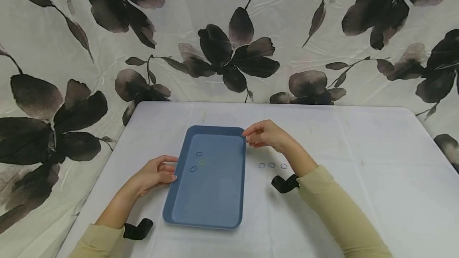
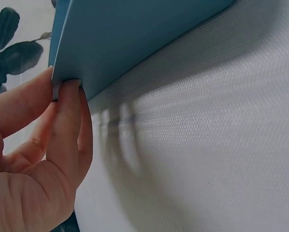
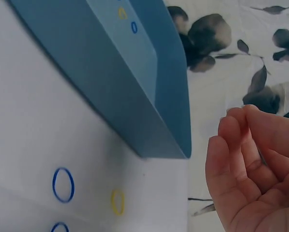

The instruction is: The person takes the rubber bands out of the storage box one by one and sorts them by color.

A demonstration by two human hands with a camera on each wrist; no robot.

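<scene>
A blue rectangular tray (image 1: 208, 210) stands on the white-covered table. My left hand (image 1: 155, 174) is at its left long side; the left wrist view shows thumb and fingers pinching the edge of the tray wall (image 2: 134, 34). Inside lie two thin blue rings (image 1: 196, 154) and a yellow ring (image 1: 199, 163), like small rubber bands. My right hand (image 1: 267, 135) hovers by the far right corner, fingertips close to the rim in the head view. In the right wrist view this right hand (image 3: 253, 169) has loosely bent fingers, thumb tip by the forefinger, nothing visible between them.
Three thin blue rings (image 1: 269, 165) lie in a row on the table (image 1: 358, 150) right of the tray, below my right wrist. A yellow ring (image 3: 123, 202) lies near them, beside the tray. Behind the table hangs a floral cloth (image 1: 301, 23).
</scene>
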